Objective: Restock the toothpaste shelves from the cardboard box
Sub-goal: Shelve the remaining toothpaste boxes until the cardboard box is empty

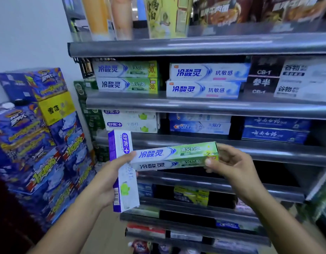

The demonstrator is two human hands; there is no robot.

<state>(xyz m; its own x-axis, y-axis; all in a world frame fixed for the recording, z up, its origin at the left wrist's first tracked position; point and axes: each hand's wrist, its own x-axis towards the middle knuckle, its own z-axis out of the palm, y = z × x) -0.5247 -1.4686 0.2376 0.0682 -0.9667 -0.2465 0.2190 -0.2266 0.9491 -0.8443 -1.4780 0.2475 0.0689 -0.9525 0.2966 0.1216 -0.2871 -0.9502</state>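
My left hand point(111, 178) grips a white and purple toothpaste box point(122, 173) held upright, its thumb also touching the left end of a green and white toothpaste box point(174, 156). My right hand point(230, 165) pinches the right end of that green box, which lies level in front of the shelves. Matching green boxes point(127, 77) are stacked two high on the upper toothpaste shelf point(204, 105). Matching white boxes point(131, 121) lie on the shelf below. The cardboard box is out of view.
Blue-white boxes point(204, 81), Crest boxes point(199, 124) and dark blue boxes point(275, 130) fill neighbouring shelf slots. Blue drink cartons point(39, 136) are piled high at the left against the wall. Lower shelves point(195, 215) hold a few more boxes.
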